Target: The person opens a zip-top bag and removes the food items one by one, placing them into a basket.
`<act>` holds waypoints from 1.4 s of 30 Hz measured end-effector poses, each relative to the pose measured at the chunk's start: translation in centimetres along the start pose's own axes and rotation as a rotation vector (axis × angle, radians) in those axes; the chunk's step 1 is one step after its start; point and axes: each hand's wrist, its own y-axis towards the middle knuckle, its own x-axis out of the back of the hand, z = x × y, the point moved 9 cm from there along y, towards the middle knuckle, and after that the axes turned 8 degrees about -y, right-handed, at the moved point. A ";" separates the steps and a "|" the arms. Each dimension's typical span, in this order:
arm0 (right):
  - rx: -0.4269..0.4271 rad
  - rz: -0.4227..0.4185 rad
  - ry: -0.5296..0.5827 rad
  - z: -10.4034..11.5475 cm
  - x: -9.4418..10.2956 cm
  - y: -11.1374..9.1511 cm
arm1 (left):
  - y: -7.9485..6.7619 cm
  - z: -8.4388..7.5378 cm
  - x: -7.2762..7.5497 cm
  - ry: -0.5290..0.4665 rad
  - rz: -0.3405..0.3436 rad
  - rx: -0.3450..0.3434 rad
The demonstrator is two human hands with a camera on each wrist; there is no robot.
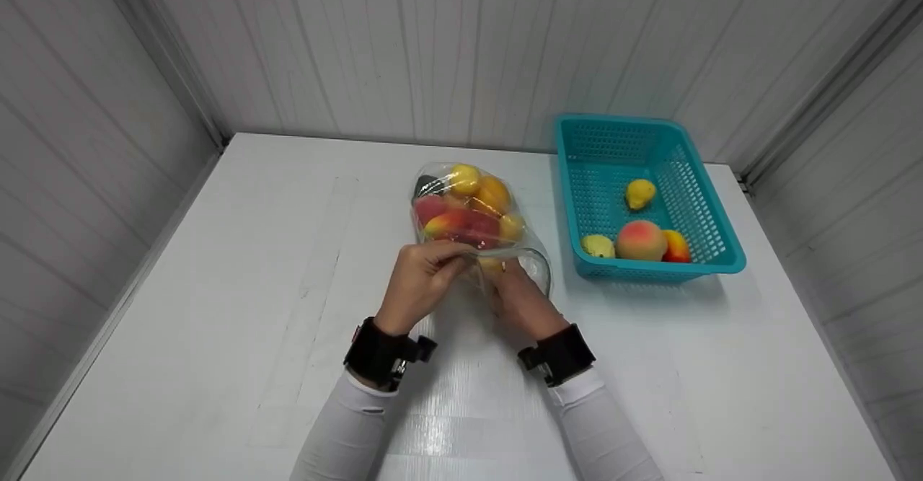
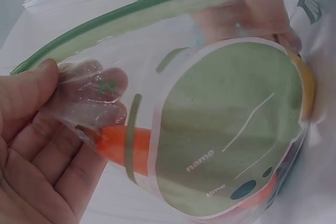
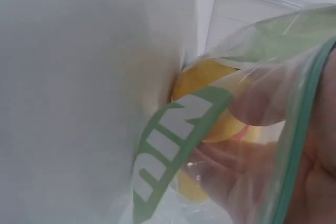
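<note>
A clear zip bag (image 1: 530, 243) with a green-edged mouth lies on the table, filled with several fruits: a yellow lemon-like one (image 1: 464, 178), an orange (image 1: 493, 194) and a red-yellow mango-like one (image 1: 448, 223). My left hand (image 1: 422, 279) pinches the bag's mouth edge between thumb and fingers. Inside the mouth, my right hand (image 1: 523, 297) has thumb and fingers around a yellow fruit (image 3: 226, 125), whose kind is partly hidden by the hand and the printed film. In the left wrist view, a green label (image 2: 226, 129) covers much of the contents.
A teal plastic basket (image 1: 660, 268) stands at the right on the white table (image 1: 216, 322). It holds a yellow pear-like fruit (image 1: 639, 194), a pale green fruit (image 1: 598, 245), a peach (image 1: 640, 240) and a red-yellow fruit (image 1: 676, 246). Ribbed walls (image 1: 433, 55) enclose the table.
</note>
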 end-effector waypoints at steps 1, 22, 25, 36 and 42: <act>-0.015 -0.003 -0.009 -0.1 0.2 0.0 | 0.0 0.0 0.0 0.001 0.000 0.002; -0.280 -0.017 -0.099 -3.0 1.9 -0.7 | 0.2 -0.1 0.0 -0.026 -0.004 -0.008; -0.293 -0.008 -0.136 -3.2 1.9 -0.8 | 0.2 0.0 -0.1 -0.031 -0.003 -0.007; -0.312 -0.017 -0.113 -3.0 3.2 -1.0 | 0.0 0.0 0.1 -0.023 -0.015 -0.015; -0.298 0.033 0.020 -1.9 4.4 -1.3 | 0.0 -0.1 0.4 -0.029 -0.032 -0.008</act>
